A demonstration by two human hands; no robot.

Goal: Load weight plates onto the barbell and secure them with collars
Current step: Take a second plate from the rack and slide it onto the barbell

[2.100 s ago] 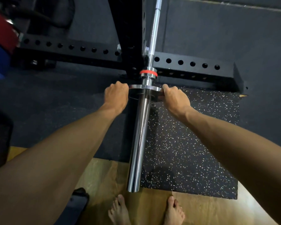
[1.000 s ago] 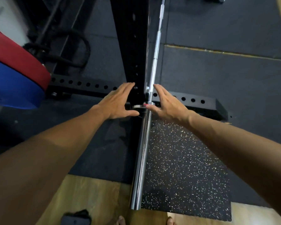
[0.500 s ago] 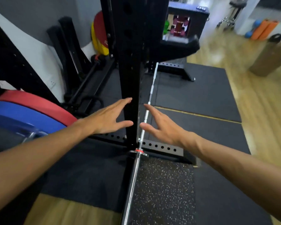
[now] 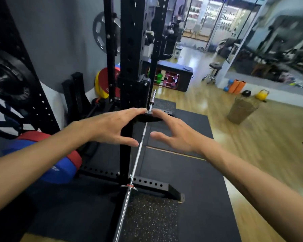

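We hold our left hand (image 4: 112, 126) and right hand (image 4: 175, 135) spread and empty either side of the long chrome steel barbell (image 4: 136, 163).

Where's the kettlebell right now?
Head view, far right: the yellow kettlebell sits on the wooden floor beside a black one.

We count one barbell (image 4: 138, 152) running near to far and two hands, left (image 4: 110, 126) and right (image 4: 178, 135). At left lie two bumper plates, one red (image 4: 35, 136), one blue (image 4: 59, 172). Far right we count two kettlebells, one black (image 4: 246, 93), one yellow (image 4: 262, 95), plus one stool (image 4: 214, 70) and two orange rollers (image 4: 237, 86).
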